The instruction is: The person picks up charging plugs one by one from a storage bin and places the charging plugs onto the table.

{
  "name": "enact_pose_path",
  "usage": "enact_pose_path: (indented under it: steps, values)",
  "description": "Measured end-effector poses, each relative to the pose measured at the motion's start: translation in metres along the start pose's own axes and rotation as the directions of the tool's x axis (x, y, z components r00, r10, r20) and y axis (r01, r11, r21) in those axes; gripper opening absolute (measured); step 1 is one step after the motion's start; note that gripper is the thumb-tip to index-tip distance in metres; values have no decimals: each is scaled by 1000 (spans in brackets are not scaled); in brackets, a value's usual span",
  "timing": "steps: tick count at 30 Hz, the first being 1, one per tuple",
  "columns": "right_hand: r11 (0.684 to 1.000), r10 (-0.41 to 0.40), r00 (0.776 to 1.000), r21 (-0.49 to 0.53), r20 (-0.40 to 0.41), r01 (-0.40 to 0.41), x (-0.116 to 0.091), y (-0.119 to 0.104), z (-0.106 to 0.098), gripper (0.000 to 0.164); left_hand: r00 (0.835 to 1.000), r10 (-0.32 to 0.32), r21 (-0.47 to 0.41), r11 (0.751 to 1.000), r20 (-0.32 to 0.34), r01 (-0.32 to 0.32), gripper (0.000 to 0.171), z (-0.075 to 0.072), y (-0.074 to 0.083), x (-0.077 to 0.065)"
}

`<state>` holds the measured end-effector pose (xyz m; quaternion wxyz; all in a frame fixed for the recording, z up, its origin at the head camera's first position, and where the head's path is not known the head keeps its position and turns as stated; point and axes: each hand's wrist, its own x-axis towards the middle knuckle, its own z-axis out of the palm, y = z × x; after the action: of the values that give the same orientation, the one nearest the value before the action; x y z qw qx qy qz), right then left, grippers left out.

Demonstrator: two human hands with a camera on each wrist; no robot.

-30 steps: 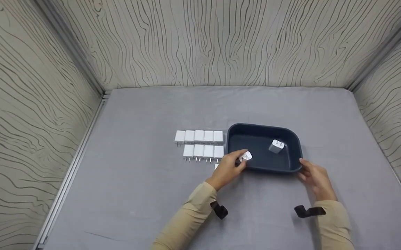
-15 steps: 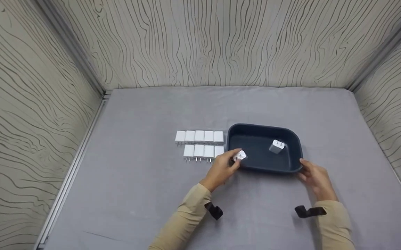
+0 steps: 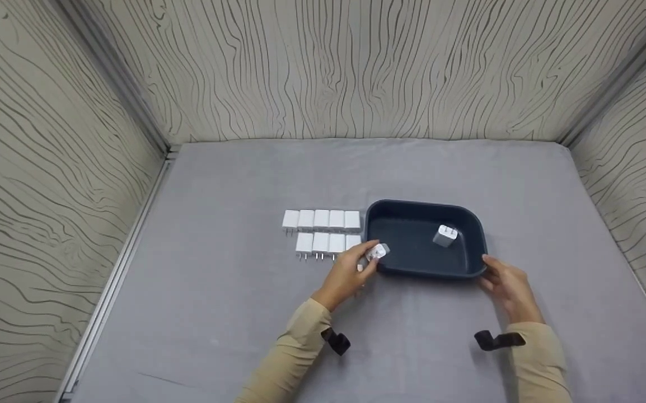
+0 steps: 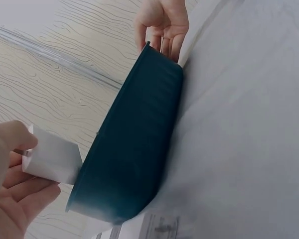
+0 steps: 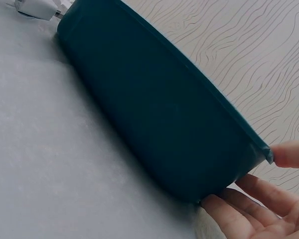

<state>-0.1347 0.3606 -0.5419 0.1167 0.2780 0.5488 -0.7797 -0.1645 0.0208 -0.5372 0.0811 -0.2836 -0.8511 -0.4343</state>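
Observation:
My left hand [image 3: 345, 275] pinches a white charger plug [image 3: 378, 251] between thumb and fingers, above the front left corner of a dark blue tub [image 3: 407, 240]. The left wrist view has this plug [image 4: 52, 157] at the tub's rim, with the fingers behind it. My right hand [image 3: 509, 286] holds the tub's front right corner. In the right wrist view its thumb is at the rim and its fingers are against the outer wall [image 5: 164, 114]. One other white plug [image 3: 445, 236] stands inside the tub, prongs up.
Left of the tub, white plugs lie in a back row [image 3: 321, 219] and a second row [image 3: 320, 243], prongs towards me. Another plug [image 3: 360, 268] is mostly hidden by my left hand. Grey cloth [image 3: 216, 268] covers the table; patterned panels [image 3: 328, 67] enclose it.
My left hand has moved left with the plug, from inside the tub's front edge to its front left corner. The right hand and the tub have stayed nearly still.

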Motion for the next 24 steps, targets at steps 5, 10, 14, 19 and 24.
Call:
enact_pose_path:
  steps: [5,10,14,19,24]
  values:
    - [1000,7,1000,-3,1,-7,0,-1,0,15,999,34,27,999,-15,-33,37,-4,-1,-1]
    - [1000,11,1000,7,-1,-11,0,-2,1,16,998,57,56,997,-22,-55,39,-6,-1,0]
    - [1000,8,1000,21,-12,-7,-1,-2,2,19,999,50,70,996,-8,-49,41,-6,-1,0]
    - [998,14,1000,62,-15,-13,-2,-2,2,20,998,60,91,994,-16,-58,41,-7,-1,0]
    - [1000,15,999,-10,-34,-16,-1,-2,2,15,996,80,95,993,-38,-76,40,-6,-1,0]
